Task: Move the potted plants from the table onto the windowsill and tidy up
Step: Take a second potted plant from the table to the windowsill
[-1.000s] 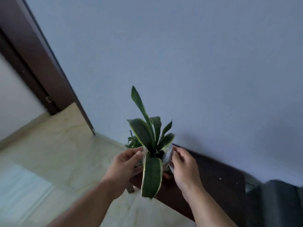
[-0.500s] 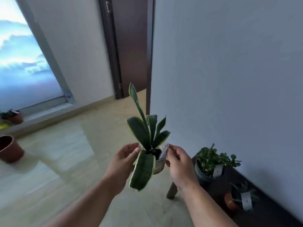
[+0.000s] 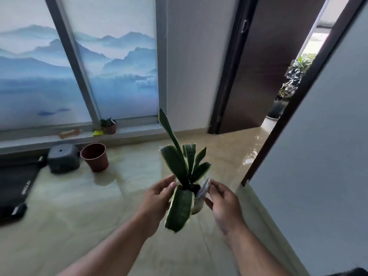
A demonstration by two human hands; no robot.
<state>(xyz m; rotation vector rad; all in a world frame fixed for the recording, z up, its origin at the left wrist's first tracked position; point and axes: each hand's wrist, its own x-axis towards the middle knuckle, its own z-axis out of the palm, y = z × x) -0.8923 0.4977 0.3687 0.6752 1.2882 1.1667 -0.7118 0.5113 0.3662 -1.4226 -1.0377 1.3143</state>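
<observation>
Held plant: snake plant point(image 3: 184, 172) in a small pale pot point(image 3: 198, 204), carried in the air over the glossy floor point(image 3: 119, 196), between both hands, well short of the windowsill.
Left hand point(image 3: 157, 198): on the pot's left side; fingers curled round it, thumb tip up at the rim.
Right hand point(image 3: 224, 202): on the pot's right side; fingers curled, pinching the pot's edge beside a white tag point(image 3: 204, 188) that stands in the soil.
Leaves: dark green with pale margins; one tall blade leans left, one broad leaf droops forward over the pot's front and hides most of it.
Windowsill point(image 3: 129, 131): grey ledge under a blind printed with blue mountains; carries one small potted plant point(image 3: 108, 125), a yellow scrap point(image 3: 98, 133) just left of it, and a blurred tan object point(image 3: 69, 133) farther left.
Floor, left: empty terracotta pot point(image 3: 95, 157) beside a dark grey box point(image 3: 62, 158); black mat point(image 3: 16, 184) at the frame edge.
Right: dark door point(image 3: 258, 66) standing open; greenery beyond, blurred.
</observation>
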